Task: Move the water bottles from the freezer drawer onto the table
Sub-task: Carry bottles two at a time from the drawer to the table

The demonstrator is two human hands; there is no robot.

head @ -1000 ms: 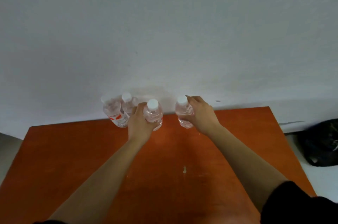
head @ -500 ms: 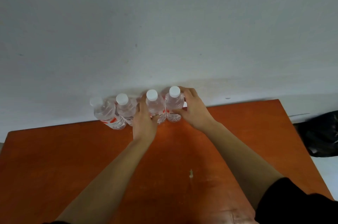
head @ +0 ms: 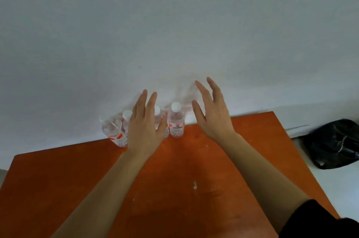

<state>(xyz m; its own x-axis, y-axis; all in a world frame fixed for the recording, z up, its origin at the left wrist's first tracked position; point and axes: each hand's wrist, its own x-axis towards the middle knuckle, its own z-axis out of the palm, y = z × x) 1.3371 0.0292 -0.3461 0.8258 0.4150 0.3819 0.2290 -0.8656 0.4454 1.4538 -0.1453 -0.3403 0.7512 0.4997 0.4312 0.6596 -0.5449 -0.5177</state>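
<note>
Through the head camera we look down on an orange table (head: 174, 189) set against a pale wall (head: 174, 24). Four water bottles (head: 114, 131) with white caps and red on their labels stand upright in a tight row at the table's far edge, just left of the frame's centre, along the wall.

Our left hand (head: 144, 129) hangs in front of the two middle bottles. Its fingers are straight and slightly spread, gripping nothing; we cannot tell whether it touches them. Our right hand (head: 212, 115) hovers just right of the rightmost bottle (head: 176, 124), apart from it, fingers straight and fanned.

At the right edge of the frame a black bag (head: 334, 142) lies on the pale floor beside the table. A black sleeve (head: 320, 222) fills the lower right corner.
</note>
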